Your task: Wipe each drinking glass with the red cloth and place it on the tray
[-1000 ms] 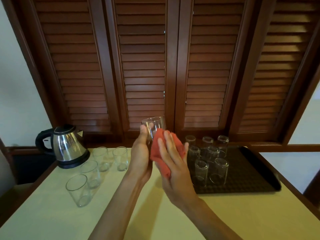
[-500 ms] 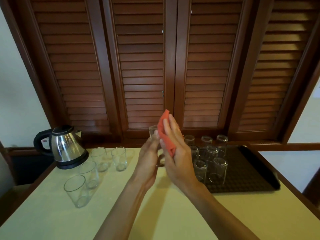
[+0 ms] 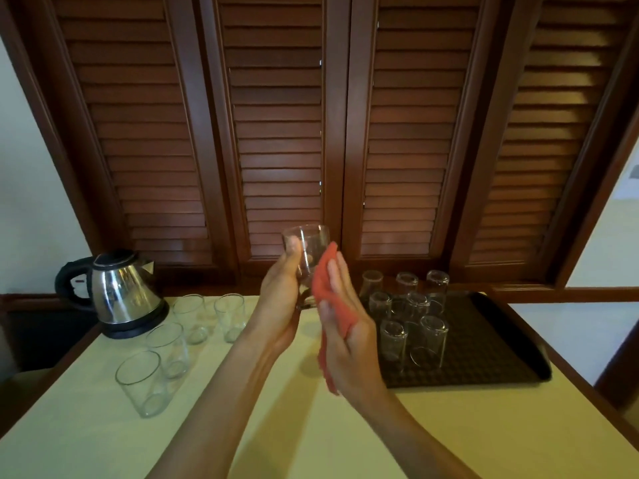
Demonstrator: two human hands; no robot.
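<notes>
Gripping the drinking glass (image 3: 306,257) aloft in our left hand (image 3: 280,305) above the table (image 3: 449,433), we press the red cloth (image 3: 326,292) flat-fingered with our right hand (image 3: 349,340), polishing beside the tray (image 3: 498,347).

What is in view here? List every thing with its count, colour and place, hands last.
held glass: one, clear, in the air above the table's middle
red cloth: one, red, against the held glass
upright glasses: four, clear, on the table's left, by the kettle
upturned glasses: about seven, clear, on the tray
tray: one, dark, on the table's right
kettle: one, steel and black, at the table's far left
table: one, pale yellow top
shutters: brown louvred wood, behind the table
left hand: grips the held glass
right hand: fingers straight, presses the red cloth to the glass
</notes>
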